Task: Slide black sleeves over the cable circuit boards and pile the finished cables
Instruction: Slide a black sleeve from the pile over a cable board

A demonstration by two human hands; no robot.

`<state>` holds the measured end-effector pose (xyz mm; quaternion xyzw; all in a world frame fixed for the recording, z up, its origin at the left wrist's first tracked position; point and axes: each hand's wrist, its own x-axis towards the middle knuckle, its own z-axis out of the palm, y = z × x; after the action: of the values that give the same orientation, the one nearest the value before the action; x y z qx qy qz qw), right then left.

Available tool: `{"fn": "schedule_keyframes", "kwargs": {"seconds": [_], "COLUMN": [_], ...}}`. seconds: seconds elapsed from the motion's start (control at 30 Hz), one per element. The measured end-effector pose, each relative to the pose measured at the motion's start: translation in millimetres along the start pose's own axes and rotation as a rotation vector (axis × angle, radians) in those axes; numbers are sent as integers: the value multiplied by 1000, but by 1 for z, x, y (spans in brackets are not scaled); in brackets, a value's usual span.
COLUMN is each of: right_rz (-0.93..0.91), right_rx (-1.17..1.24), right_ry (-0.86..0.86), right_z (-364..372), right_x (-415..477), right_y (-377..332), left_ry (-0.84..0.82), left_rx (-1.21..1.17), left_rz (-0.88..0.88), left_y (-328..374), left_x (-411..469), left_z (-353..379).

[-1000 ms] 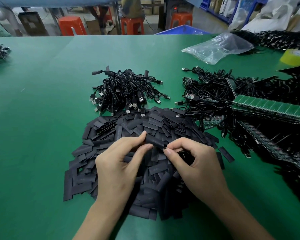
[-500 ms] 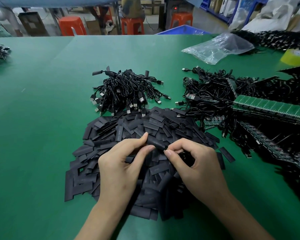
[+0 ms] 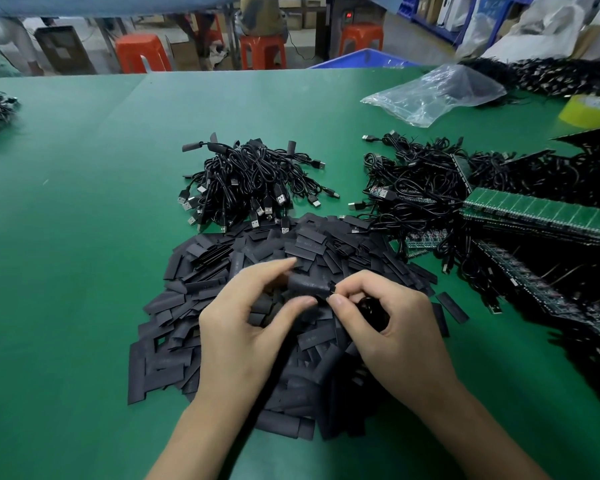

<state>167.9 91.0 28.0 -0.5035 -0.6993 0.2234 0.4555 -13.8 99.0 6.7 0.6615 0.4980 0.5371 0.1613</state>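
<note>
Holding one black sleeve (image 3: 307, 284) pinched between thumb and fingers of our left hand (image 3: 243, 327), we keep it just above the heap of loose sleeves (image 3: 201, 299) on the green surface (image 3: 84, 209). Our right hand (image 3: 395, 336) curls round a dark coil of cable (image 3: 371, 306) and pinches its end at the sleeve's right mouth. Beyond the heap lies a pile of sleeved cables (image 3: 250, 181), with a tangle of bare-board cables (image 3: 420, 178) to its right.
</note>
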Motion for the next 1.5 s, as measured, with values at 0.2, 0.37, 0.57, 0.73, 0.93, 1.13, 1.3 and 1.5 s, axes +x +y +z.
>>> {"fn": "schedule_keyframes", "kwargs": {"seconds": [0.2, 0.37, 0.57, 0.73, 0.93, 1.13, 1.3, 1.5], "right_rz": [35, 97, 112, 128, 122, 152, 183, 193], "right_rx": [84, 164, 164, 150, 151, 173, 192, 204], "right_ry": [-97, -120, -120, -131, -169, -195, -202, -158], "right_z": [-1, -2, -3, -5, -5, -5, -5, -1], "right_x": [-1, 0, 2, 2, 1, 1, 1, 0], "right_y": [0, 0, 2, 4, 6, 6, 7, 8], "left_ry": [-64, -73, -52, -58, -85, -76, -22, 111], "left_rx": [141, 122, 124, 116, 123, 107, 85, -32], "left_rz": [226, 238, 206, 235, 282, 259, 170, 17], "left_y": [-1, 0, -3, -1, 2, 1, 0, 4], "left_x": [0, 0, 0, 0, -1, -2, -2, -5], "left_z": [-2, -2, -4, -5, -4, -3, -1, 0]}}
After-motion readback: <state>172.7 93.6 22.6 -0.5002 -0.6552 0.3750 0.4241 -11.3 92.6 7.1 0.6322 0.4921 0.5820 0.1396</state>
